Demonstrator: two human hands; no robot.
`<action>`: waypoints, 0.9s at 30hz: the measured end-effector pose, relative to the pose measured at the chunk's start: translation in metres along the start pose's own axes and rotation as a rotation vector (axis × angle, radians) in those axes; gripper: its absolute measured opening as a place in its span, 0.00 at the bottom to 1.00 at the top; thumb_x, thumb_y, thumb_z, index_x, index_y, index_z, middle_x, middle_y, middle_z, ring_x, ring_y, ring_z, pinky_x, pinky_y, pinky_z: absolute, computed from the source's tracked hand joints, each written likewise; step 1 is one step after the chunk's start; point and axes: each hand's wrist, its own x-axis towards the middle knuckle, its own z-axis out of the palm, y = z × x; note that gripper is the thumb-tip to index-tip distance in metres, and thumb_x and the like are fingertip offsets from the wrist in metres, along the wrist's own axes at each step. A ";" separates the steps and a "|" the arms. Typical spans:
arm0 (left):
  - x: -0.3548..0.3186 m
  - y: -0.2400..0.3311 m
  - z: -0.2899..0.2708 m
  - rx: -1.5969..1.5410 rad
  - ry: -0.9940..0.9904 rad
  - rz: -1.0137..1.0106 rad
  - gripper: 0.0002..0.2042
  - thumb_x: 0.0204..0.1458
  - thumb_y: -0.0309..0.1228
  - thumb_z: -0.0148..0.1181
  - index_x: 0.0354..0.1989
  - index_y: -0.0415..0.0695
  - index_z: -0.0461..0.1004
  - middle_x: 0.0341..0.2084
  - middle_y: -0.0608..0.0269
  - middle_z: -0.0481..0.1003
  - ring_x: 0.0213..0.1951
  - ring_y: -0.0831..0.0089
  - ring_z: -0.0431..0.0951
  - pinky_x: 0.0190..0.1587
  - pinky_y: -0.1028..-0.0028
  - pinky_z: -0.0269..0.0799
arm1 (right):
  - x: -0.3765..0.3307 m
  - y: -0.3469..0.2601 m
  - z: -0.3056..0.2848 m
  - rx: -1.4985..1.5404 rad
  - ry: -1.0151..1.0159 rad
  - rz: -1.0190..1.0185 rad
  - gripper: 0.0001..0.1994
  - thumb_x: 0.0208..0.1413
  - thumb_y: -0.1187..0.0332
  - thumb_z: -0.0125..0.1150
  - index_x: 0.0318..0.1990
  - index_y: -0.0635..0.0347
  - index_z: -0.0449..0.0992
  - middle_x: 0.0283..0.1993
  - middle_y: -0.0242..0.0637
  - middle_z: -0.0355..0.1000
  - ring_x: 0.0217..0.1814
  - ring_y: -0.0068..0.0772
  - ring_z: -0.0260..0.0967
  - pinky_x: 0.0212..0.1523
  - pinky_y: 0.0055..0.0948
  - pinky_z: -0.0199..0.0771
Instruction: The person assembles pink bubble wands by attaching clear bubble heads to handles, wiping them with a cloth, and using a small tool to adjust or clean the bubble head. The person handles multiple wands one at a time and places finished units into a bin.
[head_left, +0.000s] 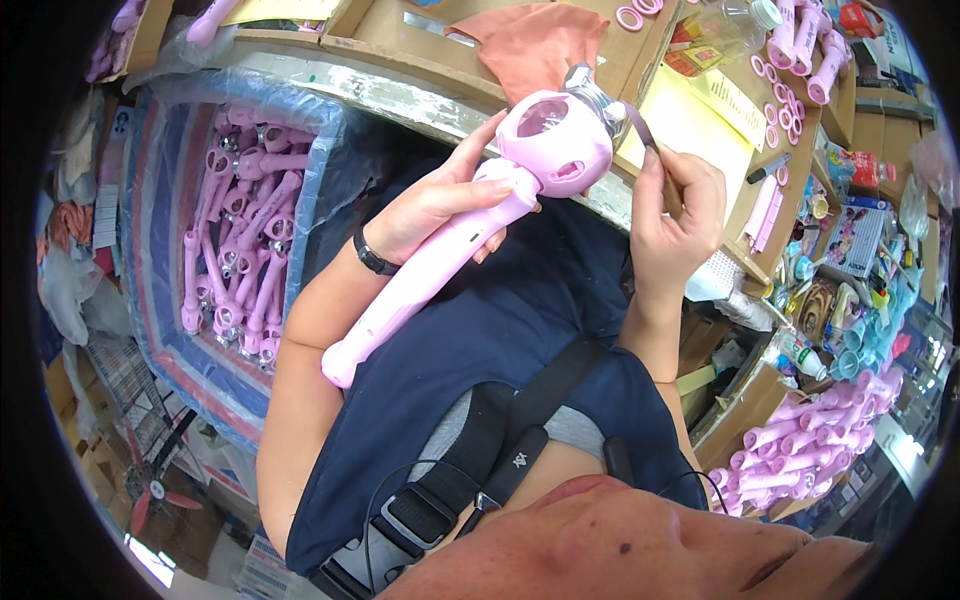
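My left hand (425, 208) is wrapped round the neck of a pink plastic wand (430, 268), whose long handle slants down to the left over my lap. Its rounded head has cut-out openings, and a shiny metallic part (590, 95) sits at the top end. In a pinch between thumb and fingers, my right hand (682, 205) has a thin dark purplish strip (638, 128). The strip's upper end is close to the metallic part; whether they touch I cannot tell.
Left of me stands a lined bin (330, 150) holding several pink wands. An orange cloth (535, 45), yellow paper (690, 130), pink rings (772, 115) and a plastic bottle (725, 35) lie on the bench. More pink handles (810, 440) are stacked at right.
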 end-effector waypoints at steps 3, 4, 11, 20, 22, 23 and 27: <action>-0.001 0.002 0.003 0.064 0.023 -0.006 0.41 0.54 0.28 0.56 0.70 0.55 0.34 0.38 0.51 0.72 0.23 0.69 0.76 0.22 0.74 0.75 | -0.001 0.000 -0.004 0.023 -0.190 -0.182 0.09 0.42 0.82 0.64 0.32 0.62 0.77 0.27 0.36 0.72 0.21 0.26 0.66 0.21 0.23 0.68; -0.001 0.002 0.004 0.101 0.031 -0.008 0.40 0.55 0.28 0.55 0.70 0.55 0.34 0.39 0.50 0.71 0.23 0.70 0.75 0.22 0.74 0.75 | -0.003 -0.001 -0.003 0.015 -0.254 -0.230 0.09 0.42 0.82 0.64 0.32 0.62 0.77 0.27 0.36 0.72 0.21 0.26 0.66 0.21 0.24 0.68; -0.002 0.004 0.007 0.176 0.055 -0.018 0.40 0.55 0.29 0.56 0.70 0.55 0.35 0.37 0.54 0.71 0.23 0.72 0.75 0.22 0.75 0.73 | -0.006 0.007 -0.002 0.031 -0.210 -0.344 0.09 0.42 0.81 0.64 0.33 0.61 0.77 0.27 0.37 0.72 0.23 0.28 0.66 0.24 0.24 0.69; -0.002 0.005 0.012 0.308 0.089 -0.040 0.41 0.54 0.28 0.56 0.70 0.53 0.34 0.37 0.55 0.70 0.24 0.74 0.74 0.24 0.76 0.73 | -0.016 -0.001 -0.008 -0.017 -0.227 -0.441 0.13 0.35 0.80 0.67 0.33 0.58 0.78 0.28 0.34 0.72 0.25 0.33 0.71 0.26 0.29 0.72; -0.002 0.006 0.013 0.335 0.092 -0.033 0.41 0.54 0.27 0.57 0.70 0.52 0.33 0.37 0.56 0.70 0.24 0.74 0.74 0.24 0.77 0.73 | -0.017 -0.002 -0.010 -0.029 -0.299 -0.474 0.14 0.34 0.80 0.67 0.33 0.58 0.78 0.28 0.33 0.73 0.25 0.33 0.71 0.26 0.28 0.72; -0.002 0.006 0.013 0.352 0.092 -0.033 0.41 0.54 0.27 0.57 0.70 0.52 0.33 0.37 0.56 0.70 0.24 0.75 0.74 0.24 0.77 0.73 | -0.015 -0.002 -0.011 -0.055 -0.323 -0.501 0.14 0.34 0.80 0.67 0.33 0.58 0.78 0.28 0.34 0.73 0.25 0.33 0.71 0.25 0.28 0.71; -0.001 0.006 0.014 0.368 0.089 -0.044 0.41 0.54 0.27 0.57 0.70 0.52 0.33 0.36 0.57 0.70 0.24 0.75 0.74 0.24 0.77 0.72 | -0.007 0.001 -0.014 -0.085 -0.207 -0.400 0.14 0.34 0.79 0.67 0.33 0.57 0.78 0.29 0.34 0.73 0.25 0.34 0.71 0.25 0.29 0.71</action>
